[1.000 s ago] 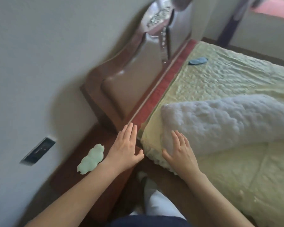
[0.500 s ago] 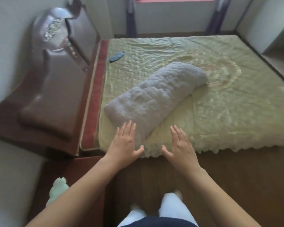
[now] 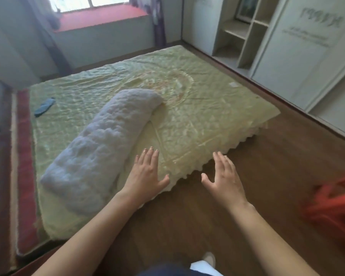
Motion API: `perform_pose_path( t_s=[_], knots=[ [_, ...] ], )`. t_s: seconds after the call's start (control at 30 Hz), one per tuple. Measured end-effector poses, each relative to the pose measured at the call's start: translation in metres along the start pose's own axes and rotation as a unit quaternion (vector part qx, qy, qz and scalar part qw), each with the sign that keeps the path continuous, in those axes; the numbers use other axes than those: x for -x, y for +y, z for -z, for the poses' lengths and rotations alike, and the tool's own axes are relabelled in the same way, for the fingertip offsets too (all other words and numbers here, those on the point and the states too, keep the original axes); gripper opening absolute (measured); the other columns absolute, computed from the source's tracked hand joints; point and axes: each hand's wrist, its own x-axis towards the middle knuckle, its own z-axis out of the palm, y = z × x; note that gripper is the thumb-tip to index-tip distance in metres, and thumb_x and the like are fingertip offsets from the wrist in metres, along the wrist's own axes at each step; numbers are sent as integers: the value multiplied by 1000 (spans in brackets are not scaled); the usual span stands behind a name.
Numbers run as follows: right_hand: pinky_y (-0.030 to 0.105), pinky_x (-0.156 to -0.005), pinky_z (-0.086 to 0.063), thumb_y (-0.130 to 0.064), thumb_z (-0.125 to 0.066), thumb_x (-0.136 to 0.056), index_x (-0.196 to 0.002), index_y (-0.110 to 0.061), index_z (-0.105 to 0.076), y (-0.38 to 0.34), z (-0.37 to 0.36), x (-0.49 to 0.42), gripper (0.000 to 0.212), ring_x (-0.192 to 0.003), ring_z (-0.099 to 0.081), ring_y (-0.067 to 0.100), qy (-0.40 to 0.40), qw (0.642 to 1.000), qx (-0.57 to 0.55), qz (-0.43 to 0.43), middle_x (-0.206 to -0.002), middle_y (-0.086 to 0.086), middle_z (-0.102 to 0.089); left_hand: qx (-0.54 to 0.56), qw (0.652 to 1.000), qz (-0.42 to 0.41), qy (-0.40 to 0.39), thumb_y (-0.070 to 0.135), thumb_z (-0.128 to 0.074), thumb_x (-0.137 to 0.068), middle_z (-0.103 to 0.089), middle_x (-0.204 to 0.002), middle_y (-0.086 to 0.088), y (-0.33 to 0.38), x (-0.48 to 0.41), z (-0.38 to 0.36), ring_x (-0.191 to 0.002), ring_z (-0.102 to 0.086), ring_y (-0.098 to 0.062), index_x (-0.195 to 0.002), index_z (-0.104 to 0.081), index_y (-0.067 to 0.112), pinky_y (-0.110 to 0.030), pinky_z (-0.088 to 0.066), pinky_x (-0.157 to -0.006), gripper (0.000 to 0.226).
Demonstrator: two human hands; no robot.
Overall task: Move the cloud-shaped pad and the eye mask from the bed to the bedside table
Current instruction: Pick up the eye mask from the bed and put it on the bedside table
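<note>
A blue eye mask [image 3: 44, 106] lies on the far left part of the bed [image 3: 197, 108], near the headboard side. My left hand [image 3: 145, 172] hovers flat over the bed's near edge with its fingers spread and holds nothing. Held out over the wooden floor just off the bed's fringe, my right hand [image 3: 223, 176] is also spread and bare. The cloud-shaped pad and the bedside table are out of view.
A long white fluffy pillow [image 3: 100, 148] lies diagonally on the yellow-green bedspread, between my hands and the eye mask. A dark red headboard frame [image 3: 22, 156] runs along the left. White wardrobe shelves [image 3: 245, 36] stand at the far right; a blurred red-orange object [image 3: 335, 212] sits at the right edge.
My view has swung right, away from the bedside table and the green cloud pad on it, which have left the frame. Both hands stay held out and bare, now nearer the bed's foot.
</note>
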Motion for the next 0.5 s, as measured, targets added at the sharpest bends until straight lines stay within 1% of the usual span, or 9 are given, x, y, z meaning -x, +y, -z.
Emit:
perform_pose_path(
  t_s=[0.07,0.17,0.23,0.3,0.4,0.5],
  knots=[
    [29,-117,-6,-48,-41,-86,-148,-7,-18,40,21,1,77,-145,-11,24,20,999,0,-33,-157,12,-19,4,1000,-25,-7,52,-43,-87,-7,-159,-10,40,-23,-11,-147,0,-22,-149,-9,10,-36,0,-118,82],
    [31,-117,-10,-49,-39,-85,-147,-6,-21,100,51,6,78,-144,-16,26,50,996,14,-77,-155,15,-23,20,997,-69,-12,48,-49,-87,-9,-159,-9,100,-57,-26,-147,-1,-23,-149,-10,10,-37,-1,-118,82],
    [32,-117,-11,-46,-43,-86,-146,-4,-23,137,69,11,76,-144,-18,28,66,991,26,-109,-153,18,-26,27,995,-98,-23,49,-48,-86,-9,-159,-9,139,-77,-36,-147,-1,-22,-149,-11,11,-37,-2,-118,82],
    [32,-116,-13,-48,-41,-85,-144,-1,-26,170,83,19,77,-142,-24,31,87,986,39,-136,-151,21,-30,31,991,-124,-34,49,-47,-86,-10,-159,-9,174,-93,-46,-147,-1,-22,-149,-11,11,-37,-2,-119,82],
    [33,-116,-15,-45,-45,-85,-143,1,-29,210,103,33,76,-140,-28,32,104,977,48,-180,-148,23,-34,36,984,-168,-56,48,-48,-87,-9,-159,-7,220,-113,-61,-147,-1,-21,-149,-10,13,-37,-1,-119,80],
    [35,-117,-20,-51,-35,-82,-143,0,-29,244,118,46,79,-140,-29,32,121,967,59,-218,-147,23,-36,37,974,-208,-76,48,-47,-88,-9,-159,-7,261,-129,-76,-147,-1,-21,-149,-10,14,-38,-2,-119,79]
  ],
)
